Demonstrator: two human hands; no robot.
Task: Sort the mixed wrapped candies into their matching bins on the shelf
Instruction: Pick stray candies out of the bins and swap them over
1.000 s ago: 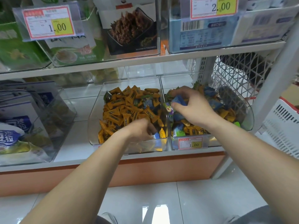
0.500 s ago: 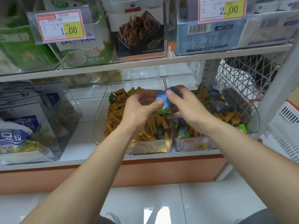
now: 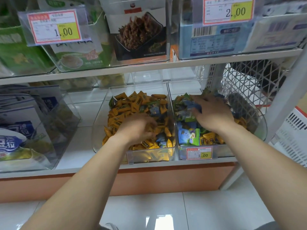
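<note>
Elbow-deep in the sorting, my left grip [image 3: 137, 128] is sunk among the yellow candies [image 3: 123, 110] in the left bin [image 3: 99, 130]. It is too smeared by motion blur to say whether it is gripping anything. My right grip [image 3: 214, 113] reaches into the right bin [image 3: 259, 123] alongside, fingers curled round a blue wrapper [image 3: 193, 105] pinched against the thumb. Its ends are hidden under my fingers, so I cannot tell which way its long axis runs. Around both grips the small, glossy, pillow-shaped candies lie heaped and point every way. Some blue pieces are mixed in beyond my left grip, and yellow ones lie below my right wrist. A larger blue-and-green packet [image 3: 188, 136] stands upright against the clear plastic front wall nearer me than my right grip, above a price tag [image 3: 199, 153]. Both bins sit on the white shelf [image 3: 79, 146].
</note>
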